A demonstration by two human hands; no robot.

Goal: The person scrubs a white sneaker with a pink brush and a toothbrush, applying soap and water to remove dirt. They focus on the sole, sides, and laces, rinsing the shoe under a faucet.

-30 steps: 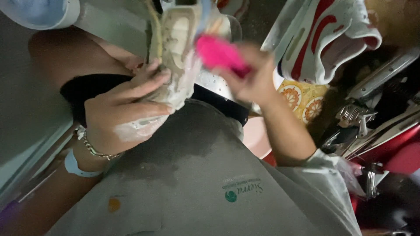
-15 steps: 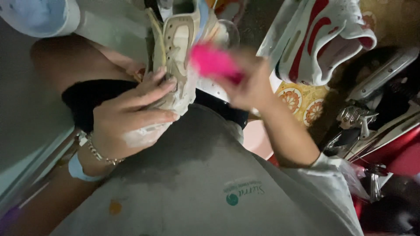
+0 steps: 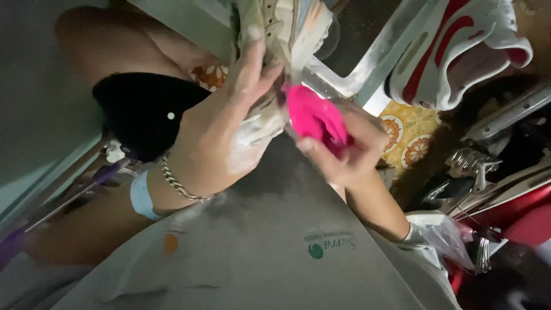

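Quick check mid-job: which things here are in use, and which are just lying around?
In use: left hand gripping the soapy shoe; right hand holding the pink brush.

Lying about: red-and-white shoe, metal tools, patterned cloth.

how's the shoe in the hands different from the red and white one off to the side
The held shoe is pale cream, smeared with white foam, and gripped by the left hand; the red and white shoe lies untouched at the upper right. The held shoe meets the pink scrubber in the right hand; nothing touches the red and white shoe. The red and white shoe has bold stripes; the held shoe looks plain. Both are sneakers.
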